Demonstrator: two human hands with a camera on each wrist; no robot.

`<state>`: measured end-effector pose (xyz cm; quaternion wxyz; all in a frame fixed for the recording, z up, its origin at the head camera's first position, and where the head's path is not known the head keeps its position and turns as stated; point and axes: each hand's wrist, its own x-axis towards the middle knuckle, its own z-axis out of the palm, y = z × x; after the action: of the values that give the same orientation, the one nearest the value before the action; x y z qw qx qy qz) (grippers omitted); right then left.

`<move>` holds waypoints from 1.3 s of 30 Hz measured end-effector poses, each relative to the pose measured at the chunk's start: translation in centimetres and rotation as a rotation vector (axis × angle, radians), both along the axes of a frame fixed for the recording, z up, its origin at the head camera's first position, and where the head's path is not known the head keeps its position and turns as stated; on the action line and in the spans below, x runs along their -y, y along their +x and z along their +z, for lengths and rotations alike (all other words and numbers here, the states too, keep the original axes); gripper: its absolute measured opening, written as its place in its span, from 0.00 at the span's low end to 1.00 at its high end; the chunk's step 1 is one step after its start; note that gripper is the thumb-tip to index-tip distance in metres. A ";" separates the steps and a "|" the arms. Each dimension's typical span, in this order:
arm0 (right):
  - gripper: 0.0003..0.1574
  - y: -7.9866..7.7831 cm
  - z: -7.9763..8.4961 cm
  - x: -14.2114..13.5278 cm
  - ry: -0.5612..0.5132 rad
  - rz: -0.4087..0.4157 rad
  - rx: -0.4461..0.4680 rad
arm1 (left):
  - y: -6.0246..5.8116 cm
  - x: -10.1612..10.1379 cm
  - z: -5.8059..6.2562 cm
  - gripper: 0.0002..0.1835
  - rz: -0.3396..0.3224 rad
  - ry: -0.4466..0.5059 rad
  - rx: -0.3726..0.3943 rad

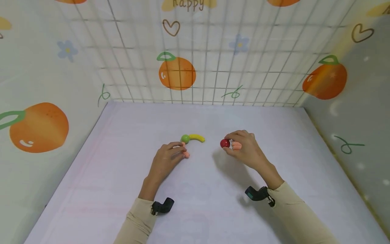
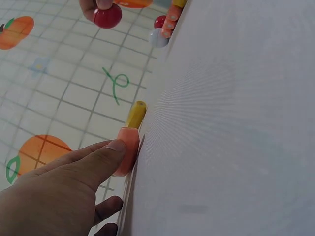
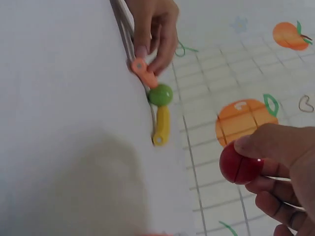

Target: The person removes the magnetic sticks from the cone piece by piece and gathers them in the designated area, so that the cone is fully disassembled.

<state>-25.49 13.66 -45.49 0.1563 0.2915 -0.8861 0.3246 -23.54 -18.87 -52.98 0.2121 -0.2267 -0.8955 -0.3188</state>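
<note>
My right hand (image 1: 245, 149) pinches a shiny red ball (image 1: 224, 143) between thumb and fingers, raised above the table. A seam runs across the ball (image 3: 241, 163) in the right wrist view. At left, my left hand (image 1: 166, 159) pinches a salmon-coloured toy piece (image 1: 186, 154), low at the tabletop; the fingers partly hide it. In line with that piece come a green ball (image 1: 185, 138) and a curved, banana-like yellow piece (image 1: 197, 138). Another ridged salmon-coloured piece (image 1: 236, 145) shows beside the right hand, partly covered by it.
In the left wrist view, a second red ball (image 2: 160, 21) and a white ball (image 2: 158, 38) lie by the ridged piece. The pale tabletop (image 1: 189, 210) meets a gridded, fruit-printed back sheet (image 1: 207, 81). Printed side sheets (image 1: 36, 74) stand left and right.
</note>
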 end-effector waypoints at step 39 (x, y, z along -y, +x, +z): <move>0.24 -5.0 -2.7 -9.6 0.128 -0.329 0.253 | -0.3 -0.1 -0.3 0.14 0.003 0.021 0.046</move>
<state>-30.53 23.23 -48.19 0.0759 0.1092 -0.9531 0.2717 -23.80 -18.79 -53.31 0.1942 -0.2159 -0.8971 -0.3329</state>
